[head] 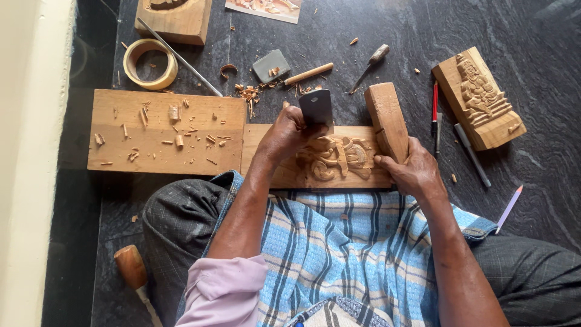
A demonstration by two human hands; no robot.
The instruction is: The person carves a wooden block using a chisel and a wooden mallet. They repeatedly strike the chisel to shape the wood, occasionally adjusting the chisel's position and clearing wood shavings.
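Your left hand [289, 132] grips the chisel [316, 108] over the carving [336, 158], which lies across your lap edge on the floor. Right hand [411, 169] clasps the mallet [387, 120]. Risk: an off-centre blow could skid the chisel and gouge the relief.

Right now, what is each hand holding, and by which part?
The left hand grips a wide chisel low on its shaft; the right hand holds a wooden mallet by its lower end.

Blue checked cloth [339, 242], seemingly grey-streaked floor [375, 24].
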